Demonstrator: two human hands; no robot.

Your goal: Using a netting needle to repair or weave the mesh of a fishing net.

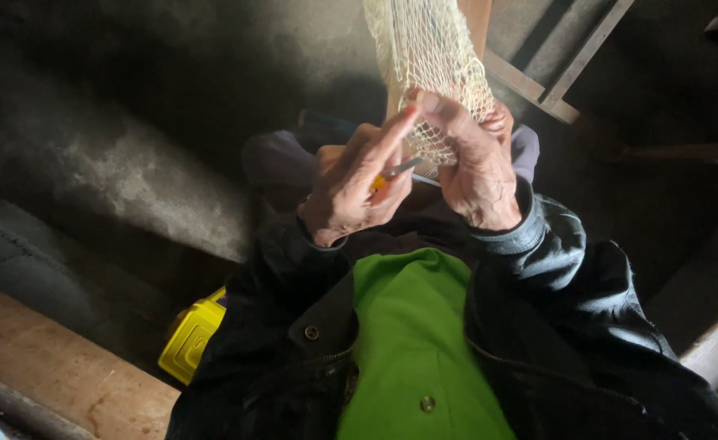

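At upper centre of the frame hangs a cream mesh net (428,49). The right hand (477,175) pinches the net's lower edge between its fingers. The left hand (351,183), just beside it, pinches a slim yellow-handled tool (393,173), forefinger stretched up to the mesh. A yellow plastic container (189,336) sits lower left.

You wear a dark, near-black jacket (571,326) with a slight sheen, open down the front, its zipper (530,371) teeth running along each edge and a small round snap button (312,332) on the flap at your left. Beneath it sits a bright green shirt (412,326), fastened with a dull metal button (427,402). The jacket's sleeves end in snug cuffs (512,228) at your wrists; your hands (351,183) are bare, without gloves.
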